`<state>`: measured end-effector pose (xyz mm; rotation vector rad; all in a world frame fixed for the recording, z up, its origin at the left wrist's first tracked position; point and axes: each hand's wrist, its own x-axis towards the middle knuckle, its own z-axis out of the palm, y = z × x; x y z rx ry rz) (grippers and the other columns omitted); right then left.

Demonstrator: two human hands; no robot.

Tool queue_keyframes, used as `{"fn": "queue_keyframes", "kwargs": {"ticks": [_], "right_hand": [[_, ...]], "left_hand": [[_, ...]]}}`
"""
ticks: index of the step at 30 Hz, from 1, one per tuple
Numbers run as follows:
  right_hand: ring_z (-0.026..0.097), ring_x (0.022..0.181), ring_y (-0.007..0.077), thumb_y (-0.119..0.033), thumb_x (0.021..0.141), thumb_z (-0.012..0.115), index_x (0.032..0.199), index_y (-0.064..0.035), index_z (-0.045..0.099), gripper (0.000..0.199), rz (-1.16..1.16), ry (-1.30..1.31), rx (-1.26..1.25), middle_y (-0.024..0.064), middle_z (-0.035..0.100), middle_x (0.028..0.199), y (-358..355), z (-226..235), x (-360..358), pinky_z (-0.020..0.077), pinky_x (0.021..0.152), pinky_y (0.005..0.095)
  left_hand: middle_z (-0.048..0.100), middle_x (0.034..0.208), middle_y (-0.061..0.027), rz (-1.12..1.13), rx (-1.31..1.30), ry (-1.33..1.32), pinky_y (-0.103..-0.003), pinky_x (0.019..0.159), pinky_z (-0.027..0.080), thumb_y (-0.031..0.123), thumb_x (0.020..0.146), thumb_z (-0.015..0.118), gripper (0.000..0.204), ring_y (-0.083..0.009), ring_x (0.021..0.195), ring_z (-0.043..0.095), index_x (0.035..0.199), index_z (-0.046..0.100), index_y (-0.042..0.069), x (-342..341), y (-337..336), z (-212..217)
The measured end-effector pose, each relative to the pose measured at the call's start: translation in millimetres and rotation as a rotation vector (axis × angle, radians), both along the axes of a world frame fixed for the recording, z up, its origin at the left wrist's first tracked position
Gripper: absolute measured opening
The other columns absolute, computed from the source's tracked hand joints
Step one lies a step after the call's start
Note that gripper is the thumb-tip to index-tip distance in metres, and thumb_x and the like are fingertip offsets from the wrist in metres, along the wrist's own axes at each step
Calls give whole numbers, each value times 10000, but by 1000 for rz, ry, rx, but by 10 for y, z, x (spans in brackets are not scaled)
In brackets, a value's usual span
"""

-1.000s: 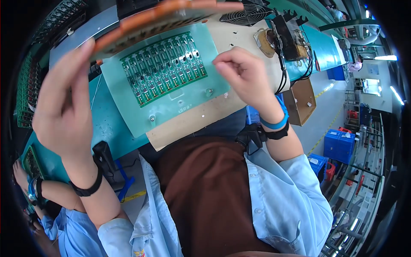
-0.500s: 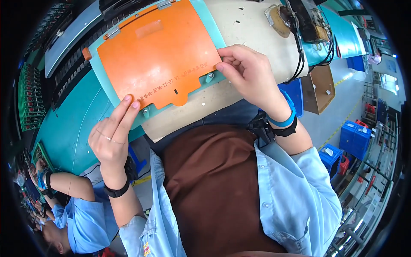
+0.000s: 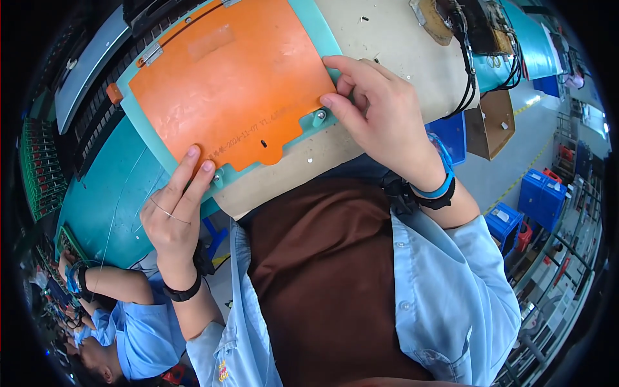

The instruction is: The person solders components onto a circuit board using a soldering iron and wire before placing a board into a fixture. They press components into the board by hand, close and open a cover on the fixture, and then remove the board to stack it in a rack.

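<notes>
A flat orange hinged plate lies over a teal board, with metal hinges along its far edge. My left hand rests its outstretched index and middle fingertips on the plate's near left corner; its thumb is hidden. My right hand is at the near right corner, thumb on the plate's edge and index fingertip farther up the right side, the two tips apart. A small metal-topped teal post shows in a notch beside the right thumb, and a similar post stands beside my left fingertips.
Under the board is a beige work surface with small dark bits on it. Black cables hang from a device at the far right. A cardboard box and blue crates stand to the right. A co-worker's arm is at lower left.
The view has shifted slightly, so the plate and board sit a little farther left. Both hands keep their places at the plate's near corners.
</notes>
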<state>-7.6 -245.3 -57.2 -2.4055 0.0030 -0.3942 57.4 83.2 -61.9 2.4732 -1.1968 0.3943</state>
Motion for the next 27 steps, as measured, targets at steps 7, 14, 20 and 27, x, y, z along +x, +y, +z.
{"fn": "queue_keyframes", "kwargs": {"ticks": [7, 14, 20, 27], "right_hand": [[546, 663, 77, -29, 978, 698, 1306, 29, 650, 336, 20, 277, 601, 26, 669, 897, -87, 202, 0, 462, 617, 247], [651, 769, 106, -134, 979, 700, 1242, -6, 683, 293, 25, -199, 991, 29, 684, 957, 92, 379, 278, 529, 680, 290], [714, 788, 193, -50, 934, 703, 1108, -17, 720, 178, -6, -143, -7, 94, 707, 954, -33, 56, 535, 558, 682, 312], [718, 781, 298, -32, 874, 712, 980, -44, 734, 109, -39, -98, -149, 120, 683, 885, 95, 27, 678, 584, 705, 380]], "left_hand": [[775, 1233, -87, -81, -18, -46, -265, 575, 490, -2, 793, 766, 364, -147, 626, 618, 1129, 824, 124, 93, 75, 315], [745, 1249, -209, 100, -89, -10, -343, 981, 594, -91, 983, 611, 311, -302, 1167, 732, 1278, 704, -65, 357, 144, 1012], [717, 1301, -214, 89, -198, 77, -356, 1081, 538, -39, 1064, 542, 305, -284, 1231, 694, 1342, 667, -59, 587, 178, 1097], [710, 1315, -214, 46, -181, 97, -361, 1100, 527, -27, 1069, 540, 316, -291, 1246, 685, 1361, 659, -48, 598, 233, 1102]]}}
